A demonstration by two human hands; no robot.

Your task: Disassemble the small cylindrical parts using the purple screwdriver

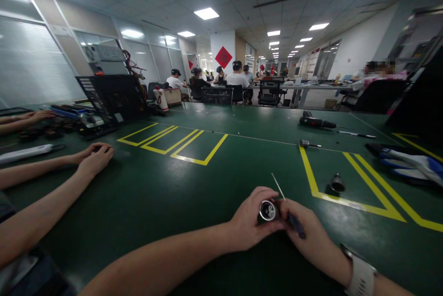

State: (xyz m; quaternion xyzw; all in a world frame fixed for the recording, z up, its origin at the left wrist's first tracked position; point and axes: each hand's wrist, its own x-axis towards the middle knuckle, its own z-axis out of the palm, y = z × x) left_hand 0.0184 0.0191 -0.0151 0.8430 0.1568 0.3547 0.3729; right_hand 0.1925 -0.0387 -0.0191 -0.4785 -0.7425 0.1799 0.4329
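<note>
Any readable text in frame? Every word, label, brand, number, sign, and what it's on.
None I can read.
Red diamond sign on the pillar: dark marking, too blurred.
Drill: any marking too small.
Round part in left hand: no legible lettering.
Screwdriver in right hand: none legible.

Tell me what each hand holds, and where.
Left hand: a round metal part, gripped around its sides. Right hand: a screwdriver-like tool, gripped about where shaft meets handle.
</note>
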